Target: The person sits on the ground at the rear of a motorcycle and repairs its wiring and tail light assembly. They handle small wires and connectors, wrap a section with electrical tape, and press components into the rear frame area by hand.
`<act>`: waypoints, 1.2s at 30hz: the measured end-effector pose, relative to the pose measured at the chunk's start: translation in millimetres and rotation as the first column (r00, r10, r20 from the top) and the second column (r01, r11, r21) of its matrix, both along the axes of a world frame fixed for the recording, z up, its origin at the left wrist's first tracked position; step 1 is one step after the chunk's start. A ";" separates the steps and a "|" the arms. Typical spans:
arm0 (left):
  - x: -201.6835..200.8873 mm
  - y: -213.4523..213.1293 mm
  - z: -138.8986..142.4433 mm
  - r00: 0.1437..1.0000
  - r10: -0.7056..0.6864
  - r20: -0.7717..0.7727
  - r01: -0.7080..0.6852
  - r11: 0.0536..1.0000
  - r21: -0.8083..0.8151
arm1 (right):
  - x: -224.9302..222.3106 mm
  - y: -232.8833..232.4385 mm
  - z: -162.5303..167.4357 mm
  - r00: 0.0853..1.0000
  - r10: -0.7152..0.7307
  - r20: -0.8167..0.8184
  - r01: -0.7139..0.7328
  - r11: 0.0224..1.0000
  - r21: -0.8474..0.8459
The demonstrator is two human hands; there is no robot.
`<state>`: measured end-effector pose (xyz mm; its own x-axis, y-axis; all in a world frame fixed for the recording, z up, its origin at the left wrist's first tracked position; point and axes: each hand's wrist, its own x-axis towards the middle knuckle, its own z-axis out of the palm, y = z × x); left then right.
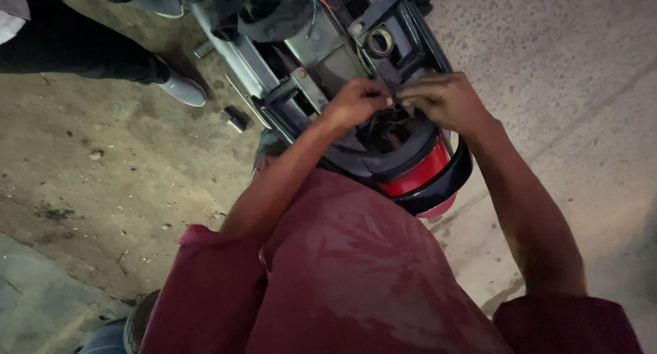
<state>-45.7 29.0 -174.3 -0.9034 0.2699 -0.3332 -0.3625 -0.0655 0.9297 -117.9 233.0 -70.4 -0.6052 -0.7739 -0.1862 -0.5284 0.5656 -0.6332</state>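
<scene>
Over bare concrete, both hands' fingers [383, 101] pinch thin dark wires [391, 125] above a red tail light [417, 173].

Your left hand [356, 101] and right hand [441, 99] meet fingertip to fingertip over the wiring cavity [390, 128] at the motorcycle's rear frame [321, 60]; the tail light [419, 175] lies just below them, and another person's shoe [181, 90] stands on the ground well left

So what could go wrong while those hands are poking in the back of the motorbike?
The left hand and right hand meet over thin wires in a dark cavity above the red tail light; a wire might snap or get pinched. It is dim, so fingers could catch on the metal frame.
</scene>
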 end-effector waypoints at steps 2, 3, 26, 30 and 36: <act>0.2 0.1 -1.2 1.000 0.012 0.003 -0.012 1.000 0.026 | -5.5 -1.3 -6.1 0.998 0.055 -0.023 -0.053 0.996 0.065; -0.1 0.0 -1.5 1.000 0.022 0.002 -0.022 0.999 0.041 | -7.7 -1.4 -6.4 0.995 0.087 -0.055 -0.085 0.996 0.035; 1.7 -1.1 -5.9 0.962 0.126 -0.241 -0.148 0.986 -0.077 | 1.5 -7.4 3.7 0.967 -0.205 0.152 0.201 0.979 0.040; 1.0 -2.1 -7.1 0.973 0.137 -0.189 -0.148 0.988 -0.049 | 3.5 -16.9 1.1 0.975 0.087 -0.203 -0.106 0.990 -0.088; -3.0 -7.2 -3.8 0.987 0.068 -0.145 -0.070 0.997 -0.014 | 2.8 -26.5 -2.8 0.933 0.157 -0.325 -0.178 0.983 -0.038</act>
<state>-48.7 21.8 -178.1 -0.9585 0.2000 -0.2029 -0.2201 -0.0673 0.9732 -115.1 206.6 -73.2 -0.4848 -0.8732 0.0507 -0.7925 0.4140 -0.4479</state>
